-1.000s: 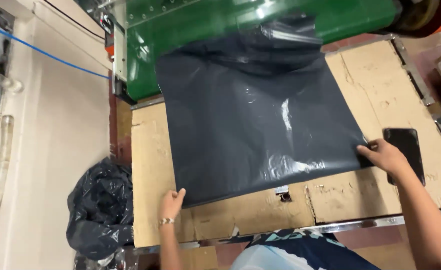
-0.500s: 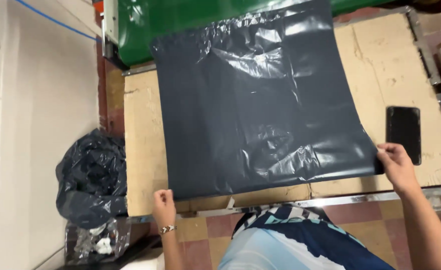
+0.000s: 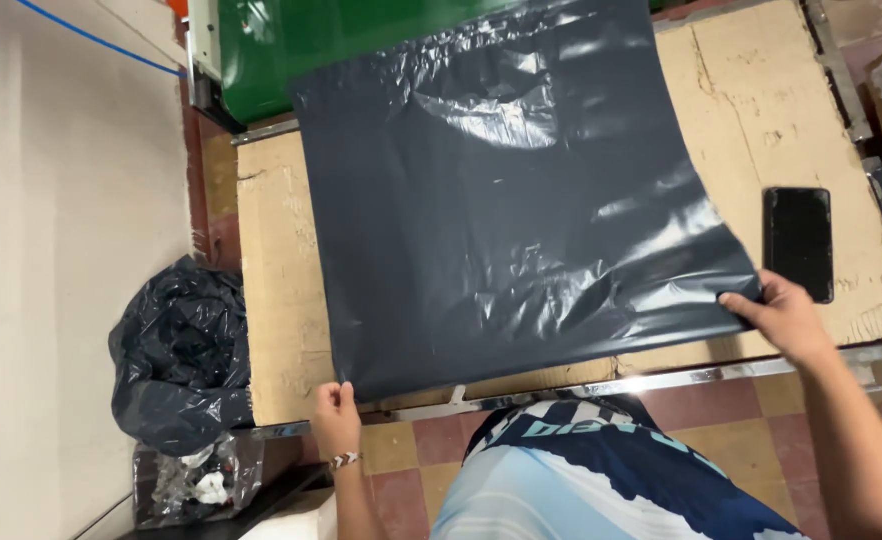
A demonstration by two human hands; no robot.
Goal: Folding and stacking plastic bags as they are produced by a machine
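A large dark grey plastic sheet lies spread over a cardboard-covered table. My left hand pinches its near left corner at the table's front edge. My right hand grips the near right corner, a little above the cardboard. The sheet's far edge reaches a green machine at the back.
A black phone lies on the cardboard just beyond my right hand. A stuffed black rubbish bag sits on the floor to the left of the table. A metal rail runs along the table's front edge. Checkered floor tiles lie below.
The sheet has been drawn toward me, off the green machine. Both hands have come back to the table's front edge with its corners.
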